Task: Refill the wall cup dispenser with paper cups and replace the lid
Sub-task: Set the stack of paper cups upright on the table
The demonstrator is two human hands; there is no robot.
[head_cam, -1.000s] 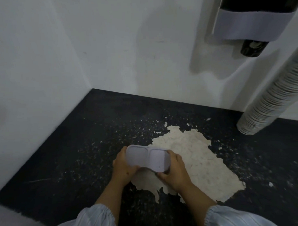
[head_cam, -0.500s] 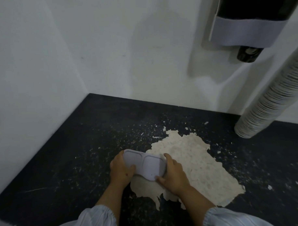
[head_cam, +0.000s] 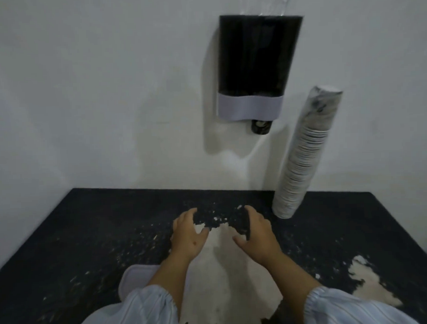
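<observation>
While the dispenser (head_cam: 257, 68) hangs on the wall above the table's (head_cam: 89, 226) far edge, top uncovered, its lid (head_cam: 134, 277) lies flat near the near edge, partly under my left forearm. Cup stack (head_cam: 302, 163) leans against the wall at the far edge, right of the dispenser. Left grip (head_cam: 188, 235) and right grip (head_cam: 256, 235): both spread, empty, over mid-table.
</observation>
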